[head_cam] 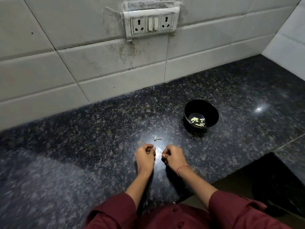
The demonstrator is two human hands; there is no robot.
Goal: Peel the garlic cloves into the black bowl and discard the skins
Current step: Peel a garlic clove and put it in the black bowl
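Pale peeled cloves (198, 121) lie in the black bowl (212, 115), far right on the counter (82, 138). A skin scrap (158, 138) lies just beyond the left hand (145, 156) and right hand (175, 157). Both have curled fingers, and I cannot tell whether they hold anything.

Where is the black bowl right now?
In the head view, the black bowl sits on the granite counter, beyond and right of the right hand.

No legible text, label, brand, number or sign on any surface in view. The wall socket plate (151, 23) and black bowl (212, 115) bear no readable marking.
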